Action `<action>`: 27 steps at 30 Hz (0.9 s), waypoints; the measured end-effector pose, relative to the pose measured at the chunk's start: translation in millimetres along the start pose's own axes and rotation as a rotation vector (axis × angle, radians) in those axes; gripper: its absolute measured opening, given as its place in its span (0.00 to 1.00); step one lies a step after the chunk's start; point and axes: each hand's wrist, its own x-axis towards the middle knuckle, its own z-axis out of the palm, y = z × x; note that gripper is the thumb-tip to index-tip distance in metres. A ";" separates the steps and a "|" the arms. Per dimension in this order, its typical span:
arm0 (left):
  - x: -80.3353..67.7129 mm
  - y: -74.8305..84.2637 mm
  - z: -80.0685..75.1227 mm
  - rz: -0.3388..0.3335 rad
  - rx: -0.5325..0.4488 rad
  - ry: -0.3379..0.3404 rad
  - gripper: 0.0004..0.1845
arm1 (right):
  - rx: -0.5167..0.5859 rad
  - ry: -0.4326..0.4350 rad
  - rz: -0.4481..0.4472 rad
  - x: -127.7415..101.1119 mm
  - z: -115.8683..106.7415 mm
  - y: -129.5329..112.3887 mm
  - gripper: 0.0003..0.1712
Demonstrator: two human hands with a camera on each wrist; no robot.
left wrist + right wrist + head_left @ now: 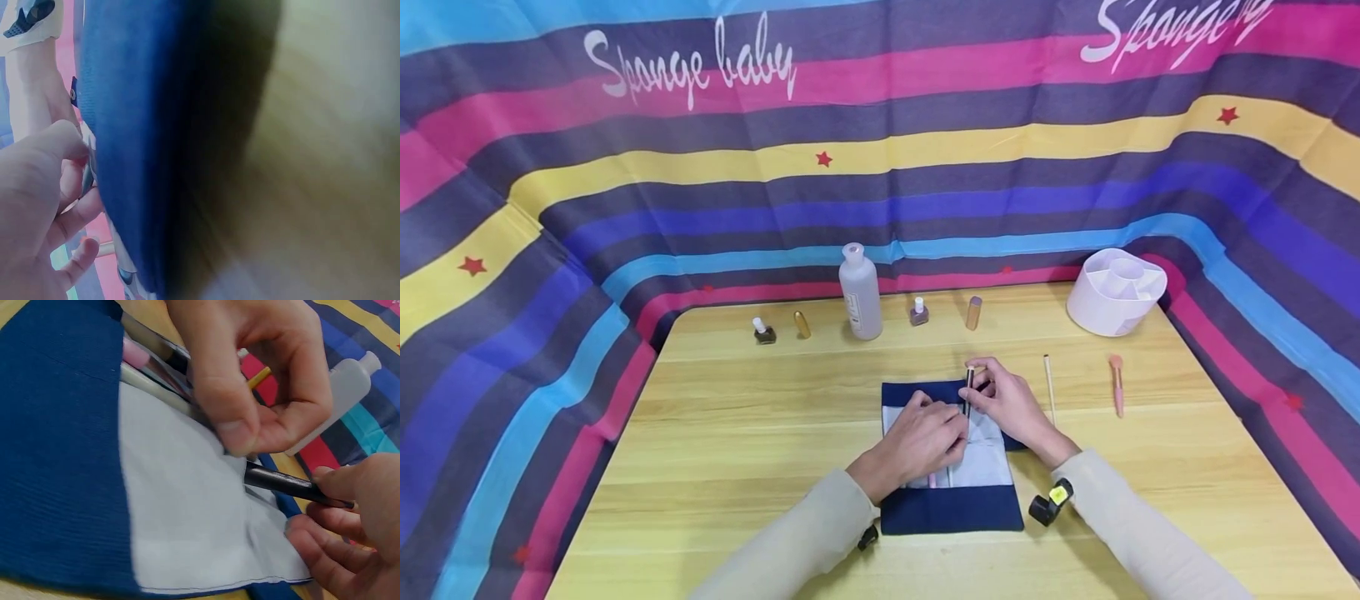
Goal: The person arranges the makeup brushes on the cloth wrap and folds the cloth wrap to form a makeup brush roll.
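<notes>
A navy roll-up pouch (951, 510) with a pale lining (181, 500) lies spread on the table. My left hand (925, 437) is over it, thumb and forefinger pinching the lining's pocket edge in the right wrist view. In my right hand (1006, 400) is a slim black pen-like stick (287, 484), pinched between thumb and fingers; its lower end goes behind the lining edge. Beside it, several slim handles, one with a pink end (135, 354), sit in the pouch, partly covered by my left hand.
Along the back stand a translucent bottle (863, 300), two small polish bottles (765, 333), a gold tube (802, 325) and a brown tube (973, 313). A white divided organizer (1112, 296) is at back right. A pink brush (1117, 387) and a thin pale stick (1049, 387) lie right.
</notes>
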 end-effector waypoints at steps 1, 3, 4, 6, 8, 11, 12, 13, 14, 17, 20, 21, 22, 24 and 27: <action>-0.4 -0.1 0.5 0.008 0.007 0.014 0.08 | -0.009 -0.006 -0.005 -0.1 -0.3 0.2 0.27; -1.0 -0.5 1.1 0.026 0.017 0.037 0.07 | -0.022 -0.017 0.000 0.1 -0.8 0.4 0.27; -1.2 -0.7 1.3 0.037 0.021 0.045 0.07 | -0.026 -0.023 0.004 0.3 -1.0 0.3 0.27; -1.4 -0.9 0.4 0.054 0.025 0.041 0.07 | -0.044 -0.033 0.015 0.9 -0.9 0.5 0.27; -1.0 -0.8 -1.1 0.070 0.031 0.022 0.06 | -0.062 -0.037 0.028 1.4 -0.4 0.5 0.27; -0.1 0.3 -4.1 0.067 0.011 -0.053 0.07 | -0.083 -0.047 0.032 1.8 0.8 1.1 0.28; 0.1 0.7 -4.8 0.050 -0.011 -0.088 0.07 | -0.086 -0.051 0.032 1.9 1.2 1.1 0.28; 0.7 1.1 -5.5 0.022 -0.047 -0.130 0.07 | -0.085 -0.055 0.030 1.9 1.3 1.3 0.28; 1.2 1.5 -6.0 -0.012 -0.086 -0.170 0.08 | -0.082 -0.061 0.028 2.0 1.4 1.6 0.28; 3.1 1.8 -7.4 -0.136 -0.223 -0.269 0.09 | -0.067 -0.076 0.024 2.5 0.9 2.1 0.27; 6.3 1.3 -9.4 -0.229 -0.327 -0.330 0.09 | -0.055 -0.081 0.025 3.0 -0.2 2.6 0.27; 7.5 1.1 -10.2 -0.252 -0.360 -0.350 0.08 | -0.050 -0.082 0.027 3.0 -0.7 2.6 0.27; 8.7 0.8 -10.9 -0.276 -0.394 -0.370 0.07 | -0.047 -0.083 0.031 3.0 -1.2 2.7 0.27; 11.9 0.3 -12.5 -0.331 -0.462 -0.419 0.06 | -0.042 -0.089 0.039 2.9 -2.1 2.8 0.27; 17.9 0.4 -14.0 -0.422 -0.551 -0.489 0.05 | -0.034 -0.102 0.050 2.4 -3.1 3.1 0.27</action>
